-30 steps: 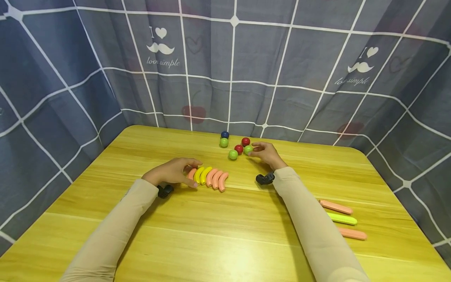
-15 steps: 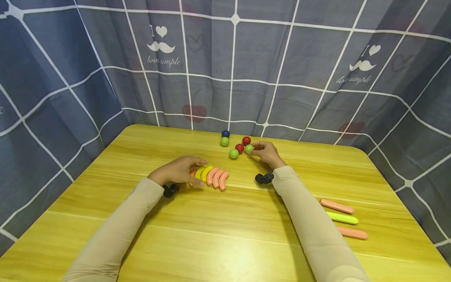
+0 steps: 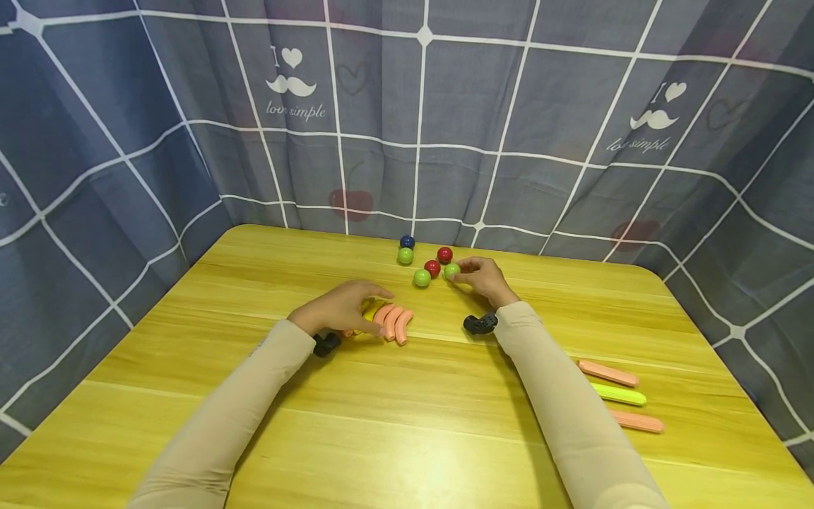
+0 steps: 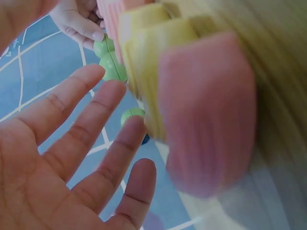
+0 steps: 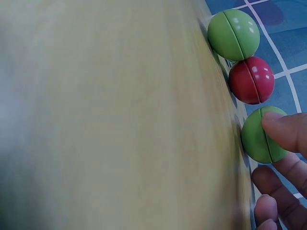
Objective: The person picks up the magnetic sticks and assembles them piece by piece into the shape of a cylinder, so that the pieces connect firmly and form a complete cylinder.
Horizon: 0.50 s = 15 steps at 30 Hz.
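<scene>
My left hand [image 3: 340,309] is over the left part of a row of curved toy pieces, its thumb and fingers spread. In the left wrist view its fingers reach out straight beside a pink curved piece [image 4: 206,115] and a yellow curved piece [image 4: 153,62]. Three pink curved pieces [image 3: 403,326] lie uncovered at the row's right end; the rest is partly hidden under the hand. At the back, my right hand [image 3: 483,276] pinches a green ball [image 5: 259,136] between thumb and fingers. A red ball [image 5: 252,80] lies beside it, then another green ball [image 5: 233,35].
Further back lie a second red ball [image 3: 444,254], a dark blue ball [image 3: 407,242] and a green ball [image 3: 405,256]. Long ribbed sticks, two pink [image 3: 608,372] and one yellow-green [image 3: 620,394], lie by the right forearm. A grid-patterned curtain [image 3: 381,106] hangs behind the wooden table [image 3: 356,424].
My left hand has slid right along the row, and now covers most of the yellow pieces. My right hand has shifted the green ball slightly right, away from the red one.
</scene>
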### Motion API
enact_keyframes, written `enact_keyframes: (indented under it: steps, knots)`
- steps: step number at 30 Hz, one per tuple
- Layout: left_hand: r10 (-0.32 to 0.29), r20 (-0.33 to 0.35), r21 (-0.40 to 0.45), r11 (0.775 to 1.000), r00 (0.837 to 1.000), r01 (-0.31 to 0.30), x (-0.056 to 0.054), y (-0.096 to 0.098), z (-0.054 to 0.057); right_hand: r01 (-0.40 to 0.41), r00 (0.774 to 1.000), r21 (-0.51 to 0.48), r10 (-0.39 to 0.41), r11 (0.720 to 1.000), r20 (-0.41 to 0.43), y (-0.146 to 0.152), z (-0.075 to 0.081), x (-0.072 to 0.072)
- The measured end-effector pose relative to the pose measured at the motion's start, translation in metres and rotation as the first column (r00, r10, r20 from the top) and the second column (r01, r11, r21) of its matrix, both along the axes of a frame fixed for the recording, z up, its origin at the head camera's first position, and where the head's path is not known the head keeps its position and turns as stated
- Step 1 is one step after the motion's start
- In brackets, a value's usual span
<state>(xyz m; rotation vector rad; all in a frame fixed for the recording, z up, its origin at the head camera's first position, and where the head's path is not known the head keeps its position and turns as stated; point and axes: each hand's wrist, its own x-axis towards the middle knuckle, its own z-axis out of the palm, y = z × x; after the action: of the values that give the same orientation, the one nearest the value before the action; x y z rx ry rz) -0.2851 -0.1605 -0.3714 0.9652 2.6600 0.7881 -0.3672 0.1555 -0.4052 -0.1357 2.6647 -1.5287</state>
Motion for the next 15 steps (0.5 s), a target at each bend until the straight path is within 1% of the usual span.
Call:
enact_keyframes:
  steps: [2, 7, 11, 15]
  knots:
    - [-0.01, -0.006, 0.0, 1.0, 1.0, 0.01, 0.0, 0.004, 0.0, -0.003, 1.0, -0.003, 0.003, 1.0, -0.003, 0.001, 0.0, 0.0]
    - [-0.017, 0.022, -0.01, 1.0, 1.0, 0.017, -0.001, 0.014, 0.0, -0.018, 1.0, 0.001, 0.018, 1.0, -0.008, 0.005, -0.002, 0.0]
    - [-0.038, 0.029, -0.011, 0.999, 0.999, 0.038, -0.001, 0.023, -0.001, -0.028, 1.0, 0.007, 0.028, 1.0, -0.011, 0.008, -0.003, 0.001]
    - [-0.048, 0.036, -0.039, 0.998, 0.998, 0.05, -0.002, 0.03, -0.002, -0.028, 1.0, 0.0, 0.028, 1.0, -0.011, 0.009, -0.004, 0.002]
